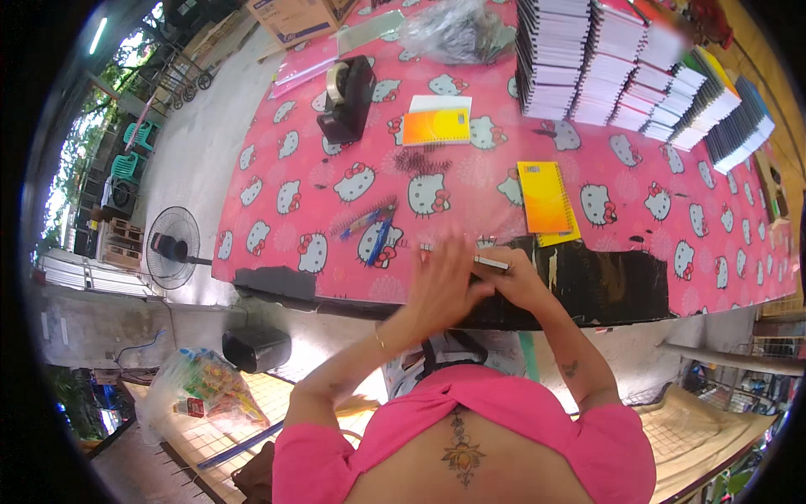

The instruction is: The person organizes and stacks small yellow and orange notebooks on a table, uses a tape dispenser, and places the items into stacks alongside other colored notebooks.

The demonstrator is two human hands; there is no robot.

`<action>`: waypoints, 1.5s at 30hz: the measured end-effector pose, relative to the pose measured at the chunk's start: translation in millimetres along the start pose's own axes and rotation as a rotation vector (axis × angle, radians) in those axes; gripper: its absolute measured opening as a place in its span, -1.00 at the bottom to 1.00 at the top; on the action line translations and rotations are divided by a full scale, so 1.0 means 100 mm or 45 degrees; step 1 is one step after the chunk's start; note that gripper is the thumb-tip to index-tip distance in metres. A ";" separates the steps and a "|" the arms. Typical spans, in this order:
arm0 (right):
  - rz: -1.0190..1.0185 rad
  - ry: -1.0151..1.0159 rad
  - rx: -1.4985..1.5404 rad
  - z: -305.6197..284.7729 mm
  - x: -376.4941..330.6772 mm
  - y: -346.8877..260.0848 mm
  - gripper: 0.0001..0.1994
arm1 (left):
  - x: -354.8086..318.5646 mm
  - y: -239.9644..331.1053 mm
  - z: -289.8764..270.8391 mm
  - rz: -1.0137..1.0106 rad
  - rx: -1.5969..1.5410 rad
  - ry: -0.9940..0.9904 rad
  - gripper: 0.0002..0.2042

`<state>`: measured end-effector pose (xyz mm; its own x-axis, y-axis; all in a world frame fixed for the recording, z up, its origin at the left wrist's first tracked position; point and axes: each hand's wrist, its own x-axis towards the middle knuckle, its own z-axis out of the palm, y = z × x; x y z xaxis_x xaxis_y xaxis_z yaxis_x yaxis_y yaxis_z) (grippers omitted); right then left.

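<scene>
Pink printed cloth is spread over the work table, and a small white-edged pad is held almost edge-on above its near side. The pad is gripped by the right hand, with the thumb and fingers closed around its right end. The left hand is laid out flat at the pad's left end, fingers extended and slightly spread; nothing is seen to be pinched by it.

For good handling, the sheets should be squared and clamped firmly by the right hand, as a slack grip would probably let them slip out of line. Light, even pressure should be applied along the edge by the left fingers, and the covers should not be bent. Loose black coils and a blue tool (both well within reach) are best left clear of the wrists. A finished-looking yellow notebook can be used as a reference for alignment.

The left fingers are blurred, and whether the pad is touched by all of them cannot be told. The pad's broad face is hidden by the hands and the viewing angle. A faint line beside the left fingertips may be a coil, but it is too indistinct to be confirmed.
</scene>
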<state>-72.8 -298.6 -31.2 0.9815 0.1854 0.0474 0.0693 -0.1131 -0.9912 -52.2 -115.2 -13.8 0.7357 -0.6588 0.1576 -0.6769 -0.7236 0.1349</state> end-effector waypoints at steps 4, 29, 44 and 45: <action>-0.046 0.015 -0.031 0.01 0.00 0.03 -0.67 | -0.14 -0.02 0.15 0.169 0.017 0.084 -0.09; -0.287 0.145 -0.235 -0.03 0.00 -0.26 -0.73 | 0.26 -0.09 -0.36 0.271 -0.316 0.457 -0.82; -0.245 0.085 -0.505 -0.39 -0.12 -0.48 -0.88 | 0.23 -0.06 -0.33 0.328 -0.459 0.483 -0.75; -0.248 0.083 -0.506 -0.32 -0.13 -0.45 -0.88 | 0.22 -0.03 -0.33 0.352 -0.449 0.495 -0.74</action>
<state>-83.4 -327.0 16.4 0.9516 0.1802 0.2488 0.3047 -0.4508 -0.8390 -34.8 -120.3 21.8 0.5128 -0.6410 0.5712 -0.8585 -0.3803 0.3440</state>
